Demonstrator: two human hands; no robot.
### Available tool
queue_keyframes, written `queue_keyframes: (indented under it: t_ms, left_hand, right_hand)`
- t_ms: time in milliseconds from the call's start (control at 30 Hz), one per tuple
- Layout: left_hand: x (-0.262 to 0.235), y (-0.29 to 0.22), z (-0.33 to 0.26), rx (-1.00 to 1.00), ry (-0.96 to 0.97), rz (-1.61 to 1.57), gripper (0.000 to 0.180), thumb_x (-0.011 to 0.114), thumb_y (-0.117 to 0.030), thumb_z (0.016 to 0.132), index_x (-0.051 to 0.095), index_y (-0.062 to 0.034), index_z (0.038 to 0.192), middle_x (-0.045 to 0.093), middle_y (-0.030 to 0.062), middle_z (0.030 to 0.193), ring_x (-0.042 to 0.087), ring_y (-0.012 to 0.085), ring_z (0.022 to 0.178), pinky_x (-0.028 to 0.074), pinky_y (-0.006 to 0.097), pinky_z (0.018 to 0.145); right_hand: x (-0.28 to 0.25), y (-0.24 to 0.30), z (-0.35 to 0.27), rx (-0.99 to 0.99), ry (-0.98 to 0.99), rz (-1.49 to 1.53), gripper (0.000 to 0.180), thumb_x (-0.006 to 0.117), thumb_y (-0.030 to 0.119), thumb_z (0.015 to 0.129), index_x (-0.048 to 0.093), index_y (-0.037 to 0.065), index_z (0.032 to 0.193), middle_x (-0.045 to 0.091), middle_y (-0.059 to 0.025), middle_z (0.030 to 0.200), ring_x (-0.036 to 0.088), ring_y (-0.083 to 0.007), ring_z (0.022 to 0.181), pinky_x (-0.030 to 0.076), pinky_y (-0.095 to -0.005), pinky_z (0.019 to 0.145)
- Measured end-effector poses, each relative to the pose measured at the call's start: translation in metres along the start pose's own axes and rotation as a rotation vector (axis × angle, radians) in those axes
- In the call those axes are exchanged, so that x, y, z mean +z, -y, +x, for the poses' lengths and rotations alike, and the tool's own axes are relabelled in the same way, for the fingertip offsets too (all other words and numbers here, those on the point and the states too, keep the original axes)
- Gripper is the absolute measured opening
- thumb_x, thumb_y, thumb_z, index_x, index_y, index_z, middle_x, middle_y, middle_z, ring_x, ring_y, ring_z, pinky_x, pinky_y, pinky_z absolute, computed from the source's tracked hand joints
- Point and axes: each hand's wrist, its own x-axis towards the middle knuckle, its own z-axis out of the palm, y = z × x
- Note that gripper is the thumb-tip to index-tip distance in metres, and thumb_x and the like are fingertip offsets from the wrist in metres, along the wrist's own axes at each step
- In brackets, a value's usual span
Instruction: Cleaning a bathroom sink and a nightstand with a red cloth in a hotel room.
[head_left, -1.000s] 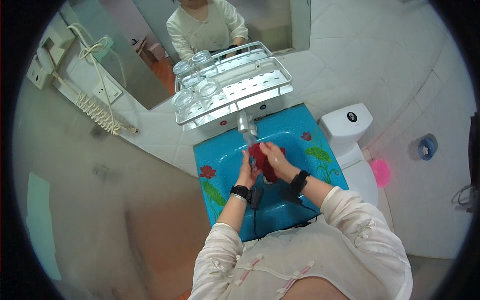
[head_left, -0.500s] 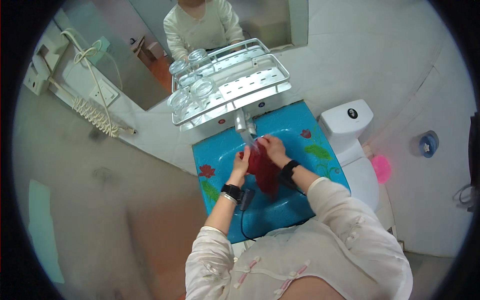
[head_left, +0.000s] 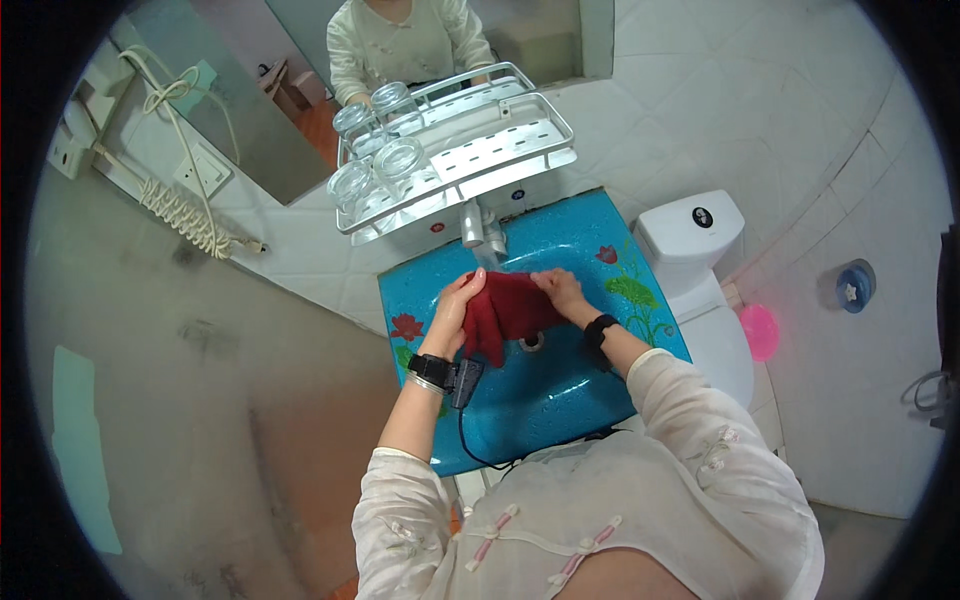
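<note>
A bright blue sink (head_left: 560,395) painted with red flowers and green leaves is filling the middle of the view, set against a white tiled wall (head_left: 760,110). To its right a white toilet (head_left: 695,250) is standing, with a pink round thing (head_left: 758,331) lying on the floor beside it and a blue round fitting (head_left: 852,288) sitting on the wall further right. Above the sink a mirror (head_left: 300,70) is showing the person's reflection, and a white wire shelf (head_left: 500,150) is hanging below it, carrying several clear glass jars (head_left: 385,165) at its left end. A coiled white cord (head_left: 185,215) is trailing down the wall at the left.

Below the shelf a metal tap (head_left: 475,228) is pointing down over the basin. A dark red cloth (head_left: 505,310) is hanging just under the tap, over the basin near the drain (head_left: 533,343), stretched between both hands. The left hand (head_left: 455,310) is gripping the cloth's left edge, fingers closed around it and thumb on top, so the cloth is lying to that hand's right and drooping below it. The right hand (head_left: 558,290) is pinching the cloth's upper right corner, fingers closed on the fabric, with the cloth lying to its left. Each wrist is wearing a black band, and a thin black cable (head_left: 465,425) is hanging from the left one across the sink's front.
</note>
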Motion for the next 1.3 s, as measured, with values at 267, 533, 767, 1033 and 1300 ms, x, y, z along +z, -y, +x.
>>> queue_keyframes:
  t_ms: [267, 533, 767, 1033, 1300]
  left_hand:
    - [0.021, -0.007, -0.007, -0.034, 0.069, -0.214, 0.022, 0.054, -0.026, 0.087, 0.054, -0.0071, 0.099, 0.059, 0.0044, 0.096, 0.056, 0.0151, 0.086, 0.045, 0.028, 0.078]
    - [-0.041, 0.014, -0.020, 0.082, -0.142, -0.327, 0.039, 0.052, -0.040, 0.086, 0.055, -0.0052, 0.102, 0.061, 0.0078, 0.097, 0.058, 0.0194, 0.083, 0.049, 0.034, 0.070]
    - [-0.068, 0.091, -0.012, -0.353, -0.329, 0.202, 0.060, 0.039, -0.066, 0.079, 0.048, -0.0167, 0.112, 0.059, 0.0025, 0.096, 0.055, 0.0142, 0.082, 0.044, 0.035, 0.059]
    - [-0.022, 0.084, 0.034, -0.123, -0.099, -0.527, 0.073, 0.035, -0.073, 0.074, 0.052, -0.0086, 0.104, 0.057, 0.0107, 0.095, 0.055, 0.0263, 0.092, 0.045, 0.041, 0.081]
    - [-0.002, 0.096, 0.042, 0.054, -0.437, -0.423, 0.031, 0.051, -0.038, 0.087, 0.053, -0.0074, 0.095, 0.060, 0.0070, 0.091, 0.059, 0.0215, 0.078, 0.049, 0.037, 0.067]
  right_hand:
    - [0.040, 0.011, -0.044, 0.483, 0.639, 0.962, 0.068, 0.037, 0.065, 0.081, 0.035, 0.019, 0.131, 0.043, -0.0052, 0.130, 0.043, -0.0240, 0.115, 0.037, -0.0464, 0.091]
    - [0.035, 0.012, -0.010, 0.367, 0.258, 1.072, 0.034, 0.066, 0.028, 0.077, 0.055, 0.008, 0.103, 0.061, -0.0086, 0.095, 0.058, -0.0231, 0.083, 0.046, -0.0341, 0.073]
    - [0.001, 0.058, 0.018, 0.025, -0.311, 0.732, 0.019, 0.064, 0.024, 0.079, 0.054, 0.009, 0.085, 0.057, -0.0034, 0.077, 0.052, -0.0147, 0.068, 0.043, -0.0294, 0.059]
    - [-0.005, 0.067, -0.092, -0.313, 0.218, 0.796, 0.022, 0.052, 0.020, 0.087, 0.051, 0.008, 0.106, 0.051, -0.0027, 0.097, 0.050, -0.0136, 0.091, 0.042, -0.0274, 0.079]
    - [0.037, 0.059, -0.055, -0.279, -0.240, 0.223, 0.032, 0.047, 0.032, 0.086, 0.056, 0.004, 0.100, 0.052, -0.0212, 0.099, 0.052, -0.0400, 0.088, 0.043, -0.0442, 0.076]
